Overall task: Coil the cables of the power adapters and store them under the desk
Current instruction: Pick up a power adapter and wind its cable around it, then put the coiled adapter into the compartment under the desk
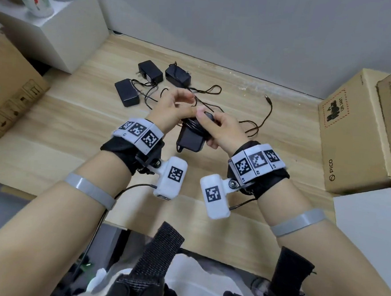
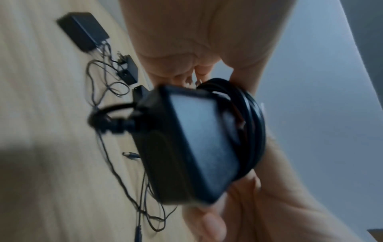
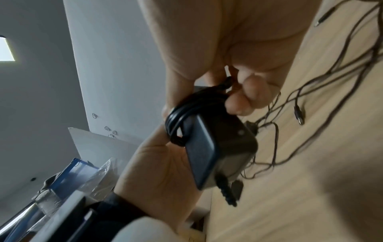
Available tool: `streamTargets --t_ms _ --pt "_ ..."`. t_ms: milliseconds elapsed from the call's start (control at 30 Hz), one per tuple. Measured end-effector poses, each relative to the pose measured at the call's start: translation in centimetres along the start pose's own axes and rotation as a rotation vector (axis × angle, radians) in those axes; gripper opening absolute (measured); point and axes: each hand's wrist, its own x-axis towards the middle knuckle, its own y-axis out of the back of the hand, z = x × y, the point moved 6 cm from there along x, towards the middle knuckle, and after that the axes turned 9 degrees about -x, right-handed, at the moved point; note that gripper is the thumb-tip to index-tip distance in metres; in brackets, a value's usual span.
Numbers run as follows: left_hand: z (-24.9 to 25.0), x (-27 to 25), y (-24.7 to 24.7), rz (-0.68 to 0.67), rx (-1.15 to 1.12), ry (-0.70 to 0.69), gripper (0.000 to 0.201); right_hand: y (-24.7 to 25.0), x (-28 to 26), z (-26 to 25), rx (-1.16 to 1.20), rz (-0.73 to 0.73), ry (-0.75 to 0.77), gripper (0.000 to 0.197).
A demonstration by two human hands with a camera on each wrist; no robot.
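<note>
A black power adapter (image 1: 190, 140) (image 2: 196, 139) (image 3: 223, 147) is held just above the wooden desk (image 1: 75, 128), its thick cable (image 2: 254, 122) (image 3: 186, 111) wound round its top end. My left hand (image 1: 169, 109) (image 3: 153, 163) holds the adapter from the left, thumb against the coil. My right hand (image 1: 226, 129) (image 3: 238, 41) grips it from the right, fingers curled over the last cable turns. Three more black adapters (image 1: 126, 92) (image 1: 150, 70) (image 1: 177, 76) lie beyond the hands, their thin cables (image 1: 207, 91) loose and tangled.
A loose cable's barrel plug (image 1: 268, 98) lies at the right rear. Cardboard boxes stand on the right (image 1: 352, 135) and on the left (image 1: 6, 93). A white box (image 1: 59, 22) with containers on top stands at the back left. A grey wall closes the back.
</note>
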Motion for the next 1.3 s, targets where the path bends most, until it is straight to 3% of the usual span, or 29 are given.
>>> streamTargets --t_ms 100,167,333,467,667,933,1067,1300 --pt "-1.8 -1.6 1.8 0.112 -0.104 0.033 0.013 -2.4 -0.2 1.0 0.077 -0.068 -0.014 0.025" --pt "-3.1 -3.0 3.2 0.172 -0.162 0.064 0.014 -4.3 -0.6 1.5 0.169 -0.103 -0.030 0.023" --pt "-6.3 -8.4 6.8 0.189 -0.218 0.167 0.007 -9.3 -2.0 1.6 0.298 -0.194 -0.078 0.020" --pt "-7.5 -13.5 10.9 0.239 -0.267 0.154 0.026 -14.2 -4.0 0.2 0.300 -0.306 -0.101 0.020" --pt "-8.8 -22.8 18.3 0.355 -0.294 0.139 0.033 -24.1 -9.3 -1.3 0.261 -0.530 -0.141 0.021" --pt "-16.5 -35.0 27.3 0.591 -0.304 0.265 0.038 -38.2 -15.6 1.9 0.035 -0.753 -0.110 0.025" --pt "-23.5 -37.2 29.4 0.690 -0.278 0.384 0.044 -42.8 -16.3 6.8 -0.086 -0.825 -0.180 0.017" --pt "-33.9 -37.9 29.6 0.744 -0.195 0.555 0.038 -45.8 -13.7 16.2 -0.507 -0.792 -0.163 0.025"
